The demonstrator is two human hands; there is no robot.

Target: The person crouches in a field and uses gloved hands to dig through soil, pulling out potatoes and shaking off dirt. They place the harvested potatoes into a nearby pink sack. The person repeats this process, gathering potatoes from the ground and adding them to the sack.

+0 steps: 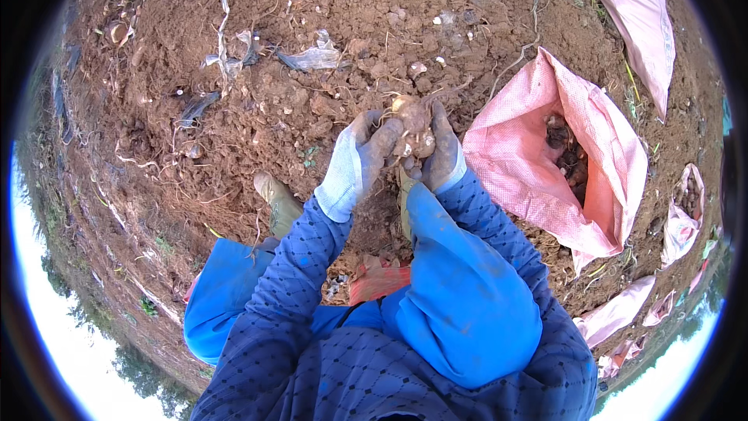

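Note:
A clump of soil-covered tubers or corms (414, 126) with thin roots is held up between both hands, above the ground in front of my body. My left hand (377, 143), in a dirty white knit glove, grips its left side. On its right side, my right hand (442, 149), gloved the same way, closes around it. Close to the right forearm stands a pink woven sack (508, 152), its mouth spread wide, with dark, earthy tubers (575, 172) inside. Where the fingers meet the clump's underside, the view is partly hidden.
Loose brown soil (350, 6) holds roots, pale bits and torn plastic film (312, 57). Another pink sack (637, 17) lies at upper right; several more sacks (681, 231) are at far right. A red mesh or woven bag (380, 280) lies between my legs, behind my boots (279, 202).

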